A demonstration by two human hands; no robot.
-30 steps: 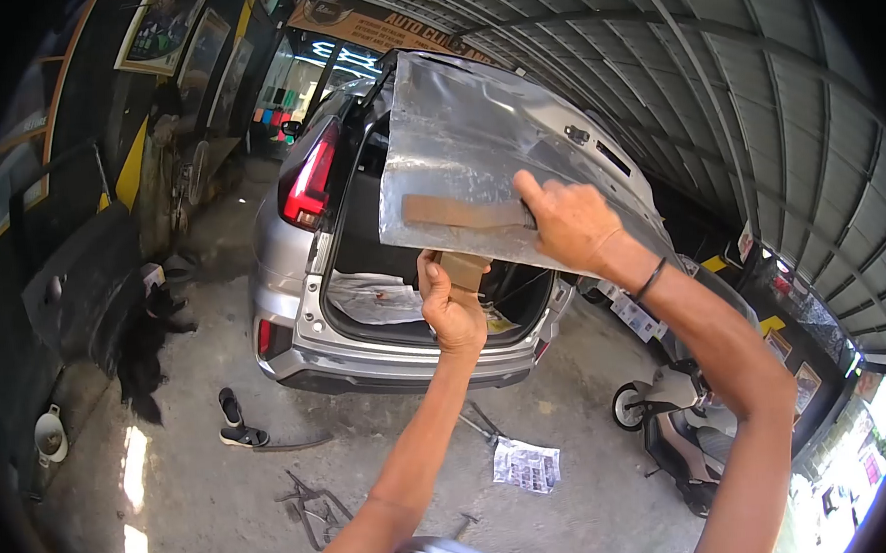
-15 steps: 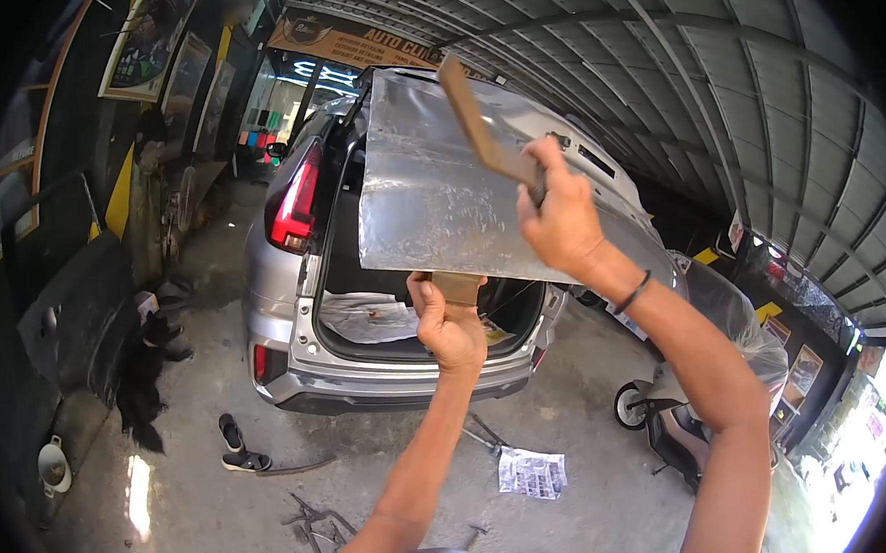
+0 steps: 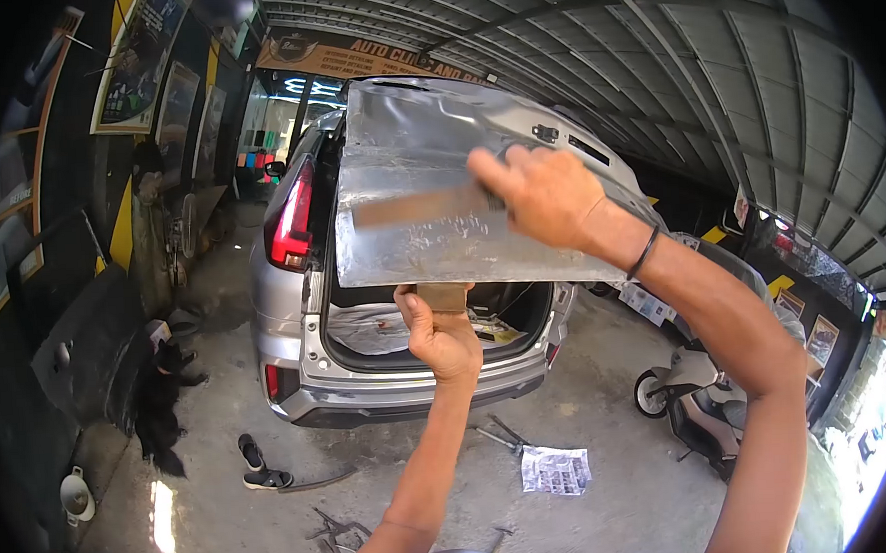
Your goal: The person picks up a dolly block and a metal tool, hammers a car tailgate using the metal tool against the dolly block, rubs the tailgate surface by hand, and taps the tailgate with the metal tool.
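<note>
The raised tailgate (image 3: 411, 143) of a silver car is stripped to bare, scuffed metal. My right hand (image 3: 557, 198) is closed round the handle of a slapping spoon (image 3: 414, 208), a flat brownish bar blurred by motion. Its blade lies across the lower part of the panel in view; whether it touches cannot be told. Beneath the panel's lower edge, my left hand (image 3: 445, 344) grips a brownish dolly block (image 3: 442, 297). The block's upper part is hidden behind the edge.
The car's open boot (image 3: 496, 326) holds light cloth or sheeting. Sandals (image 3: 265, 478), metal tools (image 3: 334, 531) and a printed sheet (image 3: 555, 471) lie on the concrete floor. A scooter (image 3: 695, 403) stands right; a dark door panel (image 3: 86, 345) and black dog (image 3: 162, 411) are left.
My right hand has swung the slapping spoon down and left, from raised upright to lying across the panel. My left hand still holds the dolly block at the edge. The view has shifted slightly.
</note>
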